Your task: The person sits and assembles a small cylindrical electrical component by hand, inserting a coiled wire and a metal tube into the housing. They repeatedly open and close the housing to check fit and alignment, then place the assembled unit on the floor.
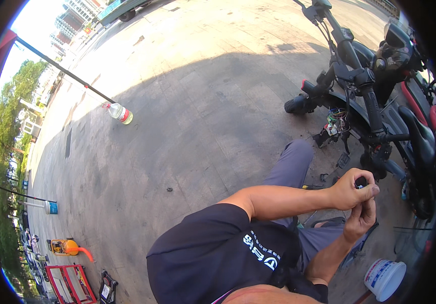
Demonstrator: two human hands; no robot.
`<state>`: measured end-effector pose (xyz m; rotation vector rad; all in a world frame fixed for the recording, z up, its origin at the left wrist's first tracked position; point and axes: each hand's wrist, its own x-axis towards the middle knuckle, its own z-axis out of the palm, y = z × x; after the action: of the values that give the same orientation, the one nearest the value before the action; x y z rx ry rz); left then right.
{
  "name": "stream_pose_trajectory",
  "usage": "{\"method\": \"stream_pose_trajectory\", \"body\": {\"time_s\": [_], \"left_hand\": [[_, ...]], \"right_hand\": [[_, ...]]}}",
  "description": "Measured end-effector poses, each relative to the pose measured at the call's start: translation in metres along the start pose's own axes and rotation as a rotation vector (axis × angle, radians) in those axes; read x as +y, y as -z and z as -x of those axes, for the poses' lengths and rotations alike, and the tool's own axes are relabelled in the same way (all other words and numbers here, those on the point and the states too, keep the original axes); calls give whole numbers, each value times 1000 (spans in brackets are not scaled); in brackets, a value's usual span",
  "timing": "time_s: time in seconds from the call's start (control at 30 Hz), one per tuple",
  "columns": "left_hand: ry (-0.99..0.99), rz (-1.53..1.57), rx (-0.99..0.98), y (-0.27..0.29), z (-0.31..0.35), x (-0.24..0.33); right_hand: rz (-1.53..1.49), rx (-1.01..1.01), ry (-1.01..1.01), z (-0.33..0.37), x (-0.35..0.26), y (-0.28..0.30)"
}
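One small black round part (pixel 361 180) inside curled left hand (pixel 348 193) | right hand (pixel 359 222) pinched against it, content I cannot tell | if left grip loosens, part may drop

Grey paving (pixel 187 142) runs sunlit at the far side, shaded nearer; on it stand a bike (pixel 372 109) at right, a white bucket (pixel 392 282) at lower right, and a bottle (pixel 121 114) at upper left; an orange machine (pixel 68 247) and red frame (pixel 67 276) sit lower left; a small dark piece (pixel 169 189) lies mid-floor.

Left hand (pixel 348 191) and right hand (pixel 359 221) meet, fingers (pixel 367 209) curled, 2 forearms (pixel 294 198) bare.
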<state>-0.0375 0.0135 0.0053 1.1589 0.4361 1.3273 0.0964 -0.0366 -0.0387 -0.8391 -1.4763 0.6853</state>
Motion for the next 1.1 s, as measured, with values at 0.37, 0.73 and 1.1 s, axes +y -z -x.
{"method": "stream_pose_trajectory", "body": {"time_s": [0.37, 0.73, 1.1], "left_hand": [[-53, -186, -177, -14, -4, -2], [-382, -332, -339, -36, -20, -10], [-481, -322, -670, -29, -23, -2]], "right_hand": [[-211, 235, -35, 7, -8, -11], [-492, 310, 9, 7, 5, 4], [-420, -155, 120, -10, -1, 51]]}}
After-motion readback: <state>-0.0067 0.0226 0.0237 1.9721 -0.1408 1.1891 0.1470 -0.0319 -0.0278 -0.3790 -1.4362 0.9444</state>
